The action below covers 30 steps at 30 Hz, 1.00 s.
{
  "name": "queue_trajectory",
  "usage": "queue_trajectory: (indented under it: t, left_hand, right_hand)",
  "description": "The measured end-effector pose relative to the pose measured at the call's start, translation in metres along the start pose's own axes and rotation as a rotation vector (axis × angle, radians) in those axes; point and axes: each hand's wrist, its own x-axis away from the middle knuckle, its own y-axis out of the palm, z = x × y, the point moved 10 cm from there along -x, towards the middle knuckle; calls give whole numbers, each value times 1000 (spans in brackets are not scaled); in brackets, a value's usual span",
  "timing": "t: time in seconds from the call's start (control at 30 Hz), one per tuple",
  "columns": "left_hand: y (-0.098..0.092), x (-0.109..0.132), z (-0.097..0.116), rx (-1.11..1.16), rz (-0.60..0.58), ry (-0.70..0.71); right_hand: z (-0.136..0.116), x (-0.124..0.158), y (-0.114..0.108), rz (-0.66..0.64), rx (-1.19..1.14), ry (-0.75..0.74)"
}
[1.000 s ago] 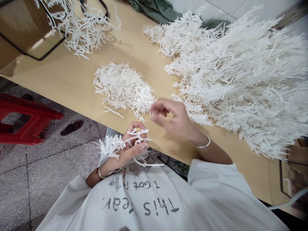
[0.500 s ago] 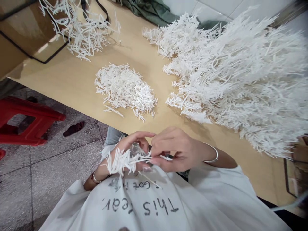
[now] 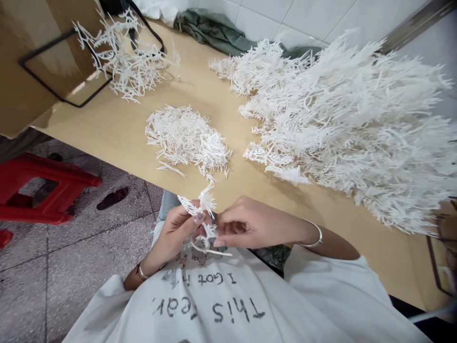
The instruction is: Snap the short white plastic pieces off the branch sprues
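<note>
Above my lap, at the table's near edge, my left hand pinches a white branched plastic sprig between thumb and fingers. Its feathery tips point up and away from me, and a thin bare stem curves down below. Close against its right side, my right hand is closed, thumb against fingers, by the lower tuft. What lies between those fingertips is mostly hidden. Straight ahead on the table lies a low pile of short white sprig pieces.
A large heap of long white sprigs covers the table's right side. Bare, tangled white stems lie back left beside a black wire frame. Green cloth runs along the tiled wall. A red stool stands on the floor left.
The sprig has turned from pointing left to pointing up and away from me. My left hand's fingers have closed in around it. My right hand has shifted slightly left.
</note>
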Motion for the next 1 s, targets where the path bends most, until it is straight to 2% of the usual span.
queue_trajectory:
  t: [0.1, 0.17, 0.23, 0.37, 0.6, 0.73, 0.83, 0.93, 1.0]
  left_hand:
    - [0, 0, -2, 20, 4, -27]
    - [0, -1, -4, 19, -5, -32]
    - [-2, -2, -8, 15, -8, -37]
    - [-13, -5, -10, -32, 56, 12]
    - [-23, -8, 12, -98, 241, 206]
    - [-27, -9, 15, -51, 340, 231]
    - [-29, -9, 14, -51, 362, 215]
    - [-29, -10, 9, -74, 331, 162]
    - [-26, -12, 7, -74, 289, 141]
  right_hand:
    - [0, 0, -23, 166, -37, -7]
    - [-7, -1, -34, 273, -47, -80]
    - [-13, -4, -37, 327, -44, -147]
    - [-18, -14, -31, 313, -118, -200]
    - [-16, -19, -26, 311, -209, -222]
    - [-13, -20, -27, 366, -187, -222]
    - [-10, -17, -36, 454, -181, -254]
    - [-4, -13, -50, 555, -191, -279]
    - [-1, -16, -51, 537, -168, -261]
